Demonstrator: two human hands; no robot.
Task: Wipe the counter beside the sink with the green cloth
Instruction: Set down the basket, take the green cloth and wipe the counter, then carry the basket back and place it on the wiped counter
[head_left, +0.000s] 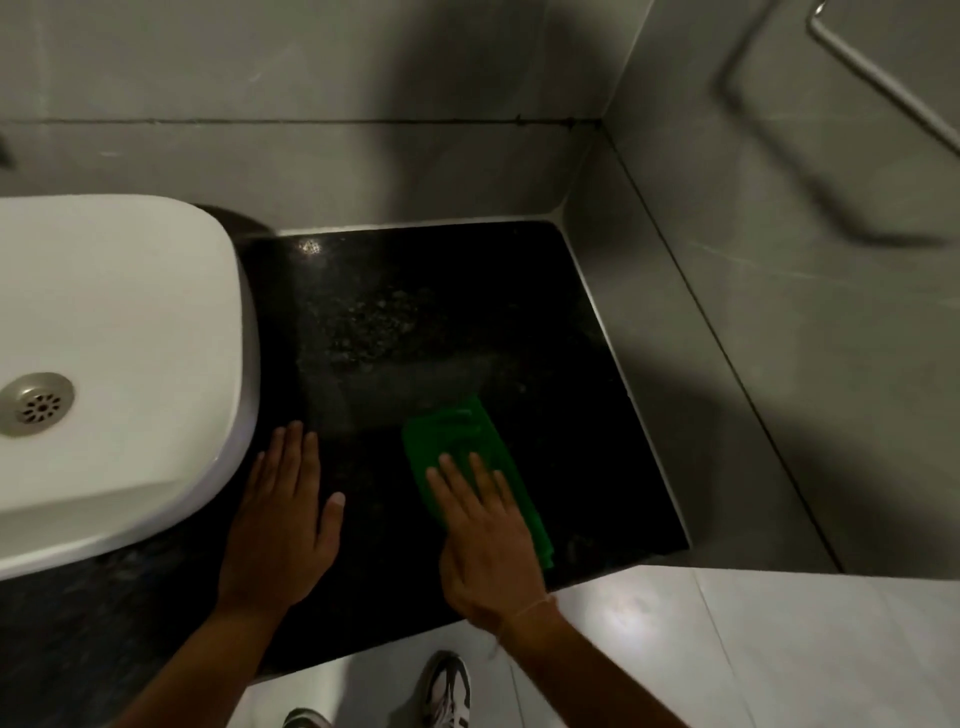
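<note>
A green cloth (457, 439) lies flat on the black speckled counter (441, 322), near its front right part. My right hand (485, 535) presses flat on the near half of the cloth, fingers spread. My left hand (285, 519) rests palm down on the bare counter, right beside the white sink (114, 364), holding nothing. The far end of the cloth sticks out beyond my fingertips.
The sink has a metal drain (36, 404) at the left. Grey tiled walls (753, 338) close the counter at the back and right. A metal rail (883, 78) hangs on the right wall. The pale floor (727, 649) and my shoes (447, 691) are below the counter's front edge.
</note>
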